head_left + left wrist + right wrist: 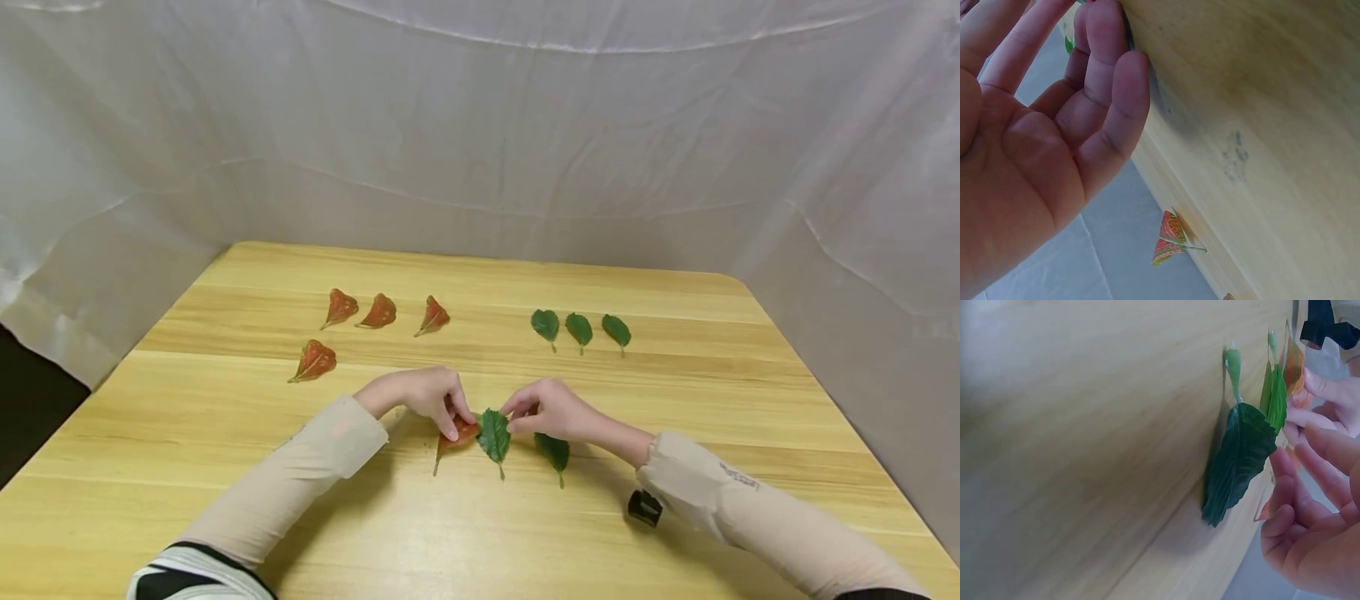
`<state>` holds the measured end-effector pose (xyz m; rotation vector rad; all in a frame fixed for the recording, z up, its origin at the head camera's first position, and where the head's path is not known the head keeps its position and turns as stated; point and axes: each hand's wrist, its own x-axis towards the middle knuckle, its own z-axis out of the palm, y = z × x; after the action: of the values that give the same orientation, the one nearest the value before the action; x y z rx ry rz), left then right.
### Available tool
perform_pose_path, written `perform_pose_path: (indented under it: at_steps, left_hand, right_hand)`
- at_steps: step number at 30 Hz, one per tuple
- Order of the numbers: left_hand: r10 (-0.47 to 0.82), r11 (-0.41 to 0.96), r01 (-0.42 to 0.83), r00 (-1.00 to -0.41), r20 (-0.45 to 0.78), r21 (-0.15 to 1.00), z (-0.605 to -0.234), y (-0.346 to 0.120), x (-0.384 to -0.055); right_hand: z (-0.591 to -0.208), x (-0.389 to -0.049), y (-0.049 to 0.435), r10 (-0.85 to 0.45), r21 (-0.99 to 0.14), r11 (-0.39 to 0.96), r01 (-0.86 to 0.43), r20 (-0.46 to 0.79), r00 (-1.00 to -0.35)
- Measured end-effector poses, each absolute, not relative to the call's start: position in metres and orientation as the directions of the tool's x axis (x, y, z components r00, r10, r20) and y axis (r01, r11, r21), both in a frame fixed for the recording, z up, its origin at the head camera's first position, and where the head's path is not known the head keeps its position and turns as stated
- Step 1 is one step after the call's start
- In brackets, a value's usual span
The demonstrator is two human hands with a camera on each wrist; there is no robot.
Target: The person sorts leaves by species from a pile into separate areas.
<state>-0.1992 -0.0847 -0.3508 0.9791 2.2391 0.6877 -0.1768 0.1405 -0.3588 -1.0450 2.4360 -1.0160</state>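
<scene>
Near the front middle of the table, my left hand [433, 398] pinches a red leaf [459, 435] with thumb and fingertips on its upper part; the stem points toward me. Directly right of it, overlapping its edge, lies a toothed green leaf [494, 435]. My right hand [557, 410] has its fingertips at that green leaf's right edge, with relaxed fingers in the right wrist view. A darker green leaf [1238, 459] lies under the right hand, partly covered in the head view. In the left wrist view, the left hand's [1041, 137] fingertips reach the top edge and its held leaf is hidden.
Three red leaves, one of them a pointed leaf [433, 317], form a row at the back left, with another red leaf [315, 361] below. Three green leaves [579, 329] line up at the back right. A small black object [644, 507] is beside the right sleeve. White cloth [480, 142] surrounds the table.
</scene>
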Motion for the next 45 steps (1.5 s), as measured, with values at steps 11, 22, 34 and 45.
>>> perform_pose_path:
  at_steps: [11, 22, 34, 45]
  left_hand:
    - [0.778, 0.589, 0.466, -0.549, -0.307, 0.66, -0.351, -0.084, -0.2]
    - [0.776, 0.6, 0.485, -0.548, -0.314, 0.636, -0.351, -0.084, -0.2]
    - [0.771, 0.601, 0.471, -0.554, -0.314, 0.646, -0.353, -0.084, -0.2]
    - [0.764, 0.607, 0.463, -0.565, -0.313, 0.646, -0.353, -0.084, -0.199]
  right_hand:
    - [-0.361, -0.18, 0.133, -0.734, -0.68, 0.521, -0.516, -0.049, -0.677]
    - [-0.358, -0.182, 0.13, -0.648, -0.714, 0.541, -0.444, -0.017, -0.762]
    - [-0.352, -0.189, 0.141, -0.453, -0.897, 0.393, -0.201, 0.001, -0.891]
    - [-0.348, -0.2, 0.16, -0.326, -0.93, 0.349, -0.116, -0.005, -0.945]
